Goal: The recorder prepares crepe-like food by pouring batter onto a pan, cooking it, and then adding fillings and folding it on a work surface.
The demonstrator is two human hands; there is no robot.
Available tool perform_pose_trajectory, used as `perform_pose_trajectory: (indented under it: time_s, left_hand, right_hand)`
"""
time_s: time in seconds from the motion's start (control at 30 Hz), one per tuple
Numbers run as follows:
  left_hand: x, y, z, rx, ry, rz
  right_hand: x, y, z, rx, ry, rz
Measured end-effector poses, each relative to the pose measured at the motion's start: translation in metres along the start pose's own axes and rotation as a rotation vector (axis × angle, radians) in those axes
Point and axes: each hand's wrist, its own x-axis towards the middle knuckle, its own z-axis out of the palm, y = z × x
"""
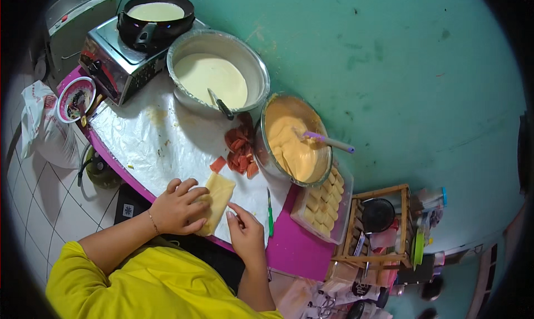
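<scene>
A pale yellow folded crepe [221, 199] lies on the silvery sheet at the table's near edge. My left hand [181, 209] rests over its left side with the fingers spread. At the crepe's right edge is my right hand [246, 235], its index finger stretched toward the edge and the thumb apart. Whether that fingertip presses on the crepe is hard to see. Just beyond the crepe are several reddish-orange pieces [240, 150], whose kind I cannot make out. A green-handled knife [271, 221] lies to the right of my right hand.
A metal bowl [260, 77] of pale batter stands behind, left of a bowl [266, 146] of orange cream with a purple-handled spatula [334, 142]. A black pan [146, 36] sits on the stove [105, 68]. Right are a container [339, 230] of rolls and a wooden rack [378, 260].
</scene>
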Motion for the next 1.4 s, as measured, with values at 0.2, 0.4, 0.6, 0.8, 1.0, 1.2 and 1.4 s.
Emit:
perform_pose_trajectory:
  time_s: [0.2,0.4,0.6,0.8,1.0,1.2,1.4]
  left_hand:
    - [-0.011,0.001,-0.002,-0.008,0.001,-0.025]
    - [-0.015,0.006,-0.01,-0.059,-0.035,-0.019]
    - [-0.032,0.003,-0.016,-0.038,-0.133,0.038]
    - [-0.032,0.009,-0.012,0.058,-0.203,0.017]
    - [-0.035,0.011,-0.006,0.065,-0.138,0.055]
    - [-0.018,0.019,-0.007,-0.128,-0.056,-0.015]
    - [0.014,0.011,-0.003,-0.079,-0.027,-0.106]
  right_hand:
    - [-0.007,0.005,-0.003,-0.079,-0.139,-0.025]
    - [-0.019,0.02,-0.016,-0.066,-0.152,-0.182]
    - [-0.024,0.023,-0.011,-0.094,-0.18,-0.212]
    - [-0.026,0.034,-0.002,-0.193,-0.208,-0.322]
    - [-0.028,0.025,-0.004,-0.225,-0.245,-0.386]
    - [-0.025,0.029,-0.002,-0.126,-0.185,-0.309]
    - [-0.003,0.024,0.008,0.033,-0.076,-0.111]
